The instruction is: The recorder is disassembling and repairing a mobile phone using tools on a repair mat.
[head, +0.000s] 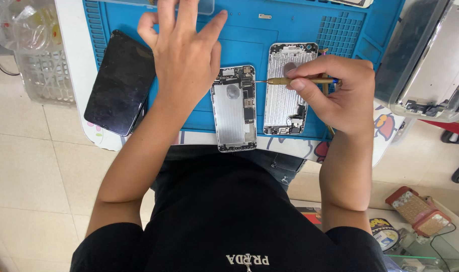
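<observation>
Right hand (335,93): closed around a screwdriver (300,80), thumb and fingers pinching its yellowish handle; the hand lies over the right edge of the mat
Screwdriver: held about level, thin tip pointing left toward the upper right corner of the left phone shell, at or just short of its edge
Left hand (181,50): open, fingers spread and loosely curled, holding nothing; it hovers over the mat just left of the left shell's top, whether it touches the mat cannot be told
Left shell (233,108): opened phone body, silver plate and dark boards showing, lying flat on the mat, its lower end reaching past the mat's near edge
Right shell (286,90): emptier silver phone housing, flat just beside the left shell, partly under the right hand
Mat (113,20): blue work mat with ribbed and gridded zones, on a white table
Screen (119,83): dark phone screen panel, tilted, lying half on the mat's left edge
Basket (40,75): white plastic mesh basket at the far left
</observation>
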